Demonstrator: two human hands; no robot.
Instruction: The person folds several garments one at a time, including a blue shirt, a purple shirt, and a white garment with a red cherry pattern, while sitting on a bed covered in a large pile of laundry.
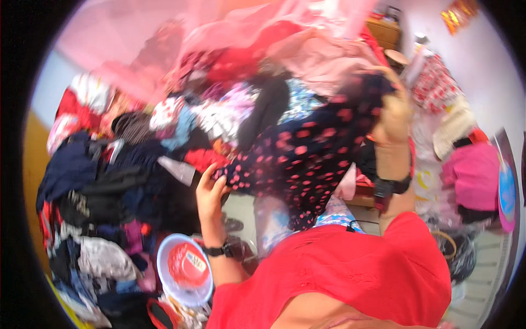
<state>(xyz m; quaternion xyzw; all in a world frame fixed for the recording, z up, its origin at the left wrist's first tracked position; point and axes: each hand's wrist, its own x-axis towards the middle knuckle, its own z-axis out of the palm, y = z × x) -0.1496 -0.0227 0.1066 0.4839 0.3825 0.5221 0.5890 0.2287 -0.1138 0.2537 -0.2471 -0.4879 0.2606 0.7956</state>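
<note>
A dark navy garment with pink dots [312,152] is stretched between my two hands in front of my body. My left hand [211,191] pinches its lower left edge between thumb and fingers. Raised at the upper right, my right hand [390,111] grips the other end; it is blurred by motion. The cloth's lower part hangs over my patterned trousers [279,220]. Just behind it lie a light pink cloth [324,57], a black garment [267,107] and a blue floral cloth [302,98].
A large heap of dark clothes [119,185] fills the left side. Near my left forearm stands a pale blue basin [163,267] with a red basket [185,257] in it. Pink netting [139,49] hangs above. On the right are a bright pink cloth [472,177] and a black plastic bag [462,255].
</note>
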